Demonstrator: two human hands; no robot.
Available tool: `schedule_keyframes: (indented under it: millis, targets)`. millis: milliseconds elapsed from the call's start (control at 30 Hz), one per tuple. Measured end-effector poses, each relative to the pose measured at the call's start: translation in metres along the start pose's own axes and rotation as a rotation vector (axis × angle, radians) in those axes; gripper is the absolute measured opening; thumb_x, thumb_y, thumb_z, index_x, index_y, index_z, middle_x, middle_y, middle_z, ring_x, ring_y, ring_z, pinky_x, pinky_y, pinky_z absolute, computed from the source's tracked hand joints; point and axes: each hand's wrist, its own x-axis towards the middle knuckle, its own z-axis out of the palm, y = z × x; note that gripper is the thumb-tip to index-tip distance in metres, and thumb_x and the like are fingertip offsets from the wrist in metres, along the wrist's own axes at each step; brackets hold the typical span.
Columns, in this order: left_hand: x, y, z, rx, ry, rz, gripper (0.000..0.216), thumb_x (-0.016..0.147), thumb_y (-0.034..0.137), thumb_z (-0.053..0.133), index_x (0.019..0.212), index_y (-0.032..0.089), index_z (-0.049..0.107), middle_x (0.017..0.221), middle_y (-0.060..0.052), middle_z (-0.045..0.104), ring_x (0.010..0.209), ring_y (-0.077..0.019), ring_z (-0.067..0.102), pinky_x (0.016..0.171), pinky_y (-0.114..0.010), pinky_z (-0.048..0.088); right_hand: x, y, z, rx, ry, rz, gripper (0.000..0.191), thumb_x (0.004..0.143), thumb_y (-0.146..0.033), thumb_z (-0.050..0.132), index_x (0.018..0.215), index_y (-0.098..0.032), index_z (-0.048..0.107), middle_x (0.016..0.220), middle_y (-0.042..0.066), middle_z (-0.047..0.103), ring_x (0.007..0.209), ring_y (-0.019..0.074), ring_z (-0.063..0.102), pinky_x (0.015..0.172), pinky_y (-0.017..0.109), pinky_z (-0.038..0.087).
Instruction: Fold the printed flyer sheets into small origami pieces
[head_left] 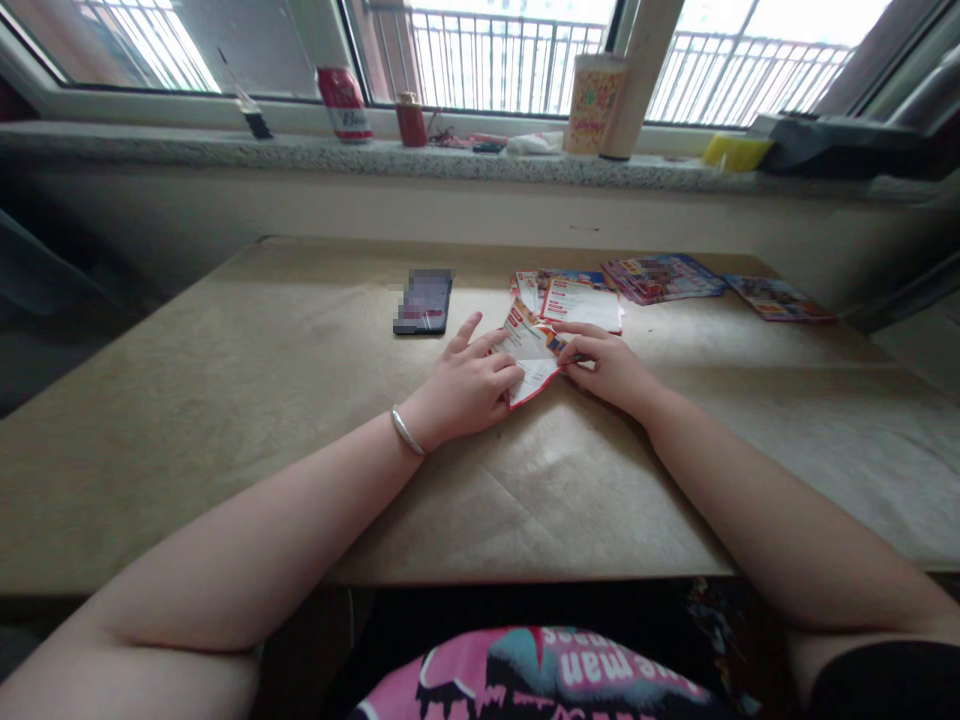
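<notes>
A white printed leaflet [531,348] with red edges and coloured pictures lies creased on the table, its right side partly folded over. On its left part rests my left hand [480,380], palm down with fingers spread, a silver bangle at the wrist. My right hand [600,362] pinches the leaflet's right edge between thumb and fingers. Just beyond it are more printed sheets [583,305], one white with red marks on top. A dark phone [424,303] lies to the left of my left hand, its screen blurred.
Colourful stacks of leaflets [664,278] and another pile [778,298] lie at the table's back right. Along the stone windowsill [450,160] stand a red can [344,103], a small red container [410,120], a patterned cup [594,103] and a yellow item [736,152].
</notes>
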Motion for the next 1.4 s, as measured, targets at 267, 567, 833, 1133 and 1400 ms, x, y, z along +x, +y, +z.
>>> schedule_keyframes:
  millis: [267, 567, 833, 1133, 1400]
  targets:
    - [-0.002, 0.005, -0.004, 0.004, -0.033, 0.063, 0.048, 0.083, 0.065, 0.056, 0.104, 0.024, 0.068, 0.099, -0.005, 0.069, 0.133, -0.0330, 0.043, 0.120, -0.064, 0.011, -0.001, 0.004, 0.000, -0.011, -0.105, -0.079, 0.005, 0.077, -0.019, 0.068, 0.081, -0.022, 0.070, 0.136, 0.008, 0.056, 0.129, 0.0236, 0.050, 0.108, 0.047, 0.041]
    - [-0.004, 0.007, 0.001, 0.062, -0.021, 0.045, 0.027, 0.093, 0.043, 0.052, 0.108, 0.026, 0.067, 0.097, -0.003, 0.069, 0.137, -0.0308, 0.039, 0.120, -0.065, 0.009, -0.003, 0.003, 0.005, -0.084, -0.136, -0.137, 0.017, 0.079, -0.022, 0.070, 0.094, -0.027, 0.076, 0.141, 0.008, 0.050, 0.129, 0.0254, 0.049, 0.106, 0.047, 0.044]
    - [-0.003, 0.007, 0.001, 0.050, -0.019, 0.020, 0.025, 0.091, 0.040, 0.056, 0.107, 0.025, 0.068, 0.094, -0.003, 0.069, 0.135, -0.0327, 0.042, 0.119, -0.067, 0.010, -0.004, 0.001, 0.005, -0.163, -0.140, -0.144, 0.015, 0.080, -0.024, 0.069, 0.093, -0.028, 0.076, 0.137, 0.008, 0.055, 0.125, 0.0254, 0.053, 0.104, 0.049, 0.045]
    - [-0.002, 0.008, 0.001, 0.005, 0.001, -0.019, 0.022, 0.092, 0.036, 0.052, 0.103, 0.031, 0.070, 0.090, 0.000, 0.069, 0.133, -0.0292, 0.044, 0.118, -0.067, 0.010, 0.000, -0.002, 0.007, -0.110, -0.073, -0.045, 0.011, 0.084, -0.027, 0.064, 0.084, -0.023, 0.075, 0.128, 0.010, 0.060, 0.120, 0.0239, 0.057, 0.104, 0.047, 0.045]
    - [0.000, 0.012, 0.000, 0.012, -0.028, -0.022, 0.025, 0.093, 0.035, 0.050, 0.104, 0.030, 0.071, 0.092, -0.003, 0.070, 0.131, -0.0307, 0.046, 0.118, -0.066, 0.008, 0.004, -0.003, 0.022, -0.159, 0.126, 0.214, 0.013, 0.078, -0.034, 0.071, 0.081, -0.021, 0.070, 0.115, 0.011, 0.061, 0.113, 0.0257, 0.057, 0.101, 0.046, 0.044]
